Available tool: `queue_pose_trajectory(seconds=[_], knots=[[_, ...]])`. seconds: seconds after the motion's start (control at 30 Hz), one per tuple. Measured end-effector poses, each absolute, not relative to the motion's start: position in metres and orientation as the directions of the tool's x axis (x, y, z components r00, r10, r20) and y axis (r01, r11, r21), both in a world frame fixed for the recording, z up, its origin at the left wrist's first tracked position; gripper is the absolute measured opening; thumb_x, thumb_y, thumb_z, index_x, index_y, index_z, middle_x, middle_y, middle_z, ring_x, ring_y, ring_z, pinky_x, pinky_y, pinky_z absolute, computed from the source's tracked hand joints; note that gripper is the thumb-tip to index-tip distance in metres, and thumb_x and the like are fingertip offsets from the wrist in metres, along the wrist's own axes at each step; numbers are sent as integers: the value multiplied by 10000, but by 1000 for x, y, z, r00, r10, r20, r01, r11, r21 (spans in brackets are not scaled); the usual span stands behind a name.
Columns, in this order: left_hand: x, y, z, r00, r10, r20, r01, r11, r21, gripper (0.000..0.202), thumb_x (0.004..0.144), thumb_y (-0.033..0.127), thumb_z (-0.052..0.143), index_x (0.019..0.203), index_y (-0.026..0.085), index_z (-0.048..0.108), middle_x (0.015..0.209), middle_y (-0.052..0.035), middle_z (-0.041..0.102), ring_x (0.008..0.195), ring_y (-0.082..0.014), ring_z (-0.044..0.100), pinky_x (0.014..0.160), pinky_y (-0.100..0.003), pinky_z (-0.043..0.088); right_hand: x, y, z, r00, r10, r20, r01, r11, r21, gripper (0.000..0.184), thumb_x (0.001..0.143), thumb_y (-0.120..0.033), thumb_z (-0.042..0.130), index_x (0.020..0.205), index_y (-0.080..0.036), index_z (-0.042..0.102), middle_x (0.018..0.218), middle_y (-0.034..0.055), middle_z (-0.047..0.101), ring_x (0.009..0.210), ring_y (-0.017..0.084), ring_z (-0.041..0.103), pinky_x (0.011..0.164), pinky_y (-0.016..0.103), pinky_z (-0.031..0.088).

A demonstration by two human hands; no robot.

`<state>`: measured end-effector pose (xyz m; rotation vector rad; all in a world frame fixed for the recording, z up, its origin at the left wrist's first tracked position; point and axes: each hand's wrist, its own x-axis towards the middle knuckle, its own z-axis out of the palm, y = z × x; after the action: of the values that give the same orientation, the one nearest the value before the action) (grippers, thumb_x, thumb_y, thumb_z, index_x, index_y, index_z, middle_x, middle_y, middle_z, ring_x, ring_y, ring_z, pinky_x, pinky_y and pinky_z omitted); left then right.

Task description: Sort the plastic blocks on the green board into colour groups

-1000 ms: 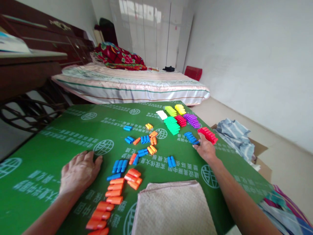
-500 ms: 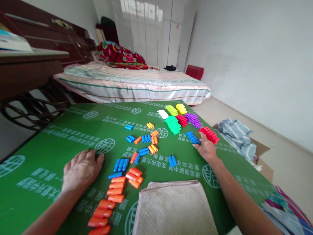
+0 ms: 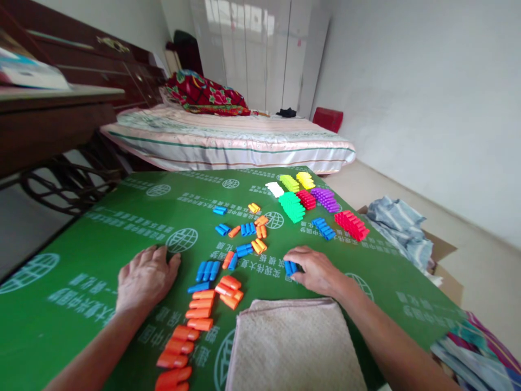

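My right hand (image 3: 319,272) has its thumb and fingers around a pair of blue bullet-shaped plastic pieces (image 3: 290,267) on the green table (image 3: 101,233). My left hand (image 3: 146,277) lies palm down on the tabletop, fingers loosely stretched out, holding nothing. Between the hands, blue pieces (image 3: 207,270) and orange pieces (image 3: 199,304) lie in short rows and small clusters. Farther back on the right sit grouped pieces: red-pink (image 3: 351,225), blue (image 3: 324,228), green (image 3: 292,207), purple (image 3: 324,199), dark red (image 3: 306,199), white (image 3: 274,189), lime (image 3: 289,183) and yellow (image 3: 305,180).
A folded beige cloth (image 3: 297,347) lies at the table's near edge. Beyond the table stands a bed (image 3: 228,141) with a red floral blanket (image 3: 207,95). Clothes (image 3: 399,228) lie on cardboard at the right, and a dark wooden desk (image 3: 57,117) stands left.
My right hand has come back from the red-pink group to the nearer blue pair and closed around it. My left hand stays on the table; the view has shifted slightly.
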<state>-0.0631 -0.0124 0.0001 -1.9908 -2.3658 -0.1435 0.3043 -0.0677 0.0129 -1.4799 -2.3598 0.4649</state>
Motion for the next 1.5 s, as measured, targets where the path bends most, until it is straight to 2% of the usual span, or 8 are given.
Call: queue_pose_trajectory(seconds=[0.13, 0.2, 0.27, 0.37, 0.5, 0.9, 1.1, 1.5], knots=[[-64, -11, 0, -178, 980, 94, 984, 174, 48, 725, 870, 544, 76, 1289, 84, 450, 1425, -196, 405, 1338, -359, 331, 1094, -533, 312, 297, -71, 9, -333, 940, 74, 874, 337, -350, 141, 777, -180, 649, 907, -223, 681, 931, 20, 691, 944, 191, 606, 824, 273, 460], [-64, -11, 0, -173, 981, 93, 984, 169, 51, 742, 861, 556, 63, 1292, 89, 447, 1427, -191, 404, 1338, -356, 330, 1093, -529, 312, 306, -74, 3, -212, 973, 93, 905, 231, -356, 217, 779, -211, 658, 995, -233, 677, 1000, 34, 693, 987, 202, 608, 844, 286, 461], [-65, -11, -1, -168, 981, 92, 985, 164, 51, 762, 853, 567, 46, 1295, 90, 442, 1432, -187, 397, 1340, -356, 323, 1095, -526, 308, 323, -75, -4, -16, 994, 111, 929, 56, -365, 363, 787, -242, 659, 1149, -240, 635, 1114, 55, 680, 1033, 207, 612, 863, 300, 465], [-65, -11, -2, -167, 982, 90, 985, 163, 51, 780, 846, 576, 21, 1302, 95, 433, 1438, -182, 388, 1345, -354, 316, 1098, -524, 301, 352, -74, -13, 268, 957, 109, 916, -218, -338, 511, 808, -307, 644, 1301, -242, 529, 1154, 69, 674, 1019, 209, 633, 838, 316, 478], [-66, -11, -2, -171, 982, 83, 985, 168, 45, 791, 840, 586, 15, 1300, 98, 435, 1439, -181, 387, 1342, -358, 318, 1095, -526, 304, 380, -63, -19, 407, 908, 102, 883, -363, -296, 547, 824, -364, 622, 1334, -236, 474, 1126, 77, 684, 1015, 224, 640, 797, 324, 480], [-63, -11, 2, -184, 981, 70, 983, 182, 33, 793, 828, 579, 26, 1296, 90, 441, 1434, -189, 392, 1335, -360, 332, 1094, -528, 304, 394, -46, -23, 454, 885, 100, 861, -407, -306, 625, 825, -392, 618, 1388, -209, 418, 1140, 105, 673, 1038, 248, 641, 809, 343, 486], [-61, -13, 3, -181, 980, 80, 983, 178, 43, 796, 830, 578, 24, 1305, 88, 435, 1439, -187, 389, 1343, -357, 323, 1102, -526, 298, 395, -43, -23, 452, 886, 107, 861, -402, -311, 623, 832, -406, 610, 1390, -230, 394, 1119, 80, 680, 1023, 240, 647, 796, 339, 490], [-62, -15, 0, -160, 981, 109, 986, 154, 63, 667, 895, 512, 132, 1279, 79, 464, 1418, -194, 416, 1333, -360, 338, 1093, -536, 315, 392, -50, -19, 431, 895, 114, 873, -381, -303, 615, 844, -410, 598, 1388, -184, 421, 1169, 124, 659, 1062, 276, 626, 833, 378, 490]])
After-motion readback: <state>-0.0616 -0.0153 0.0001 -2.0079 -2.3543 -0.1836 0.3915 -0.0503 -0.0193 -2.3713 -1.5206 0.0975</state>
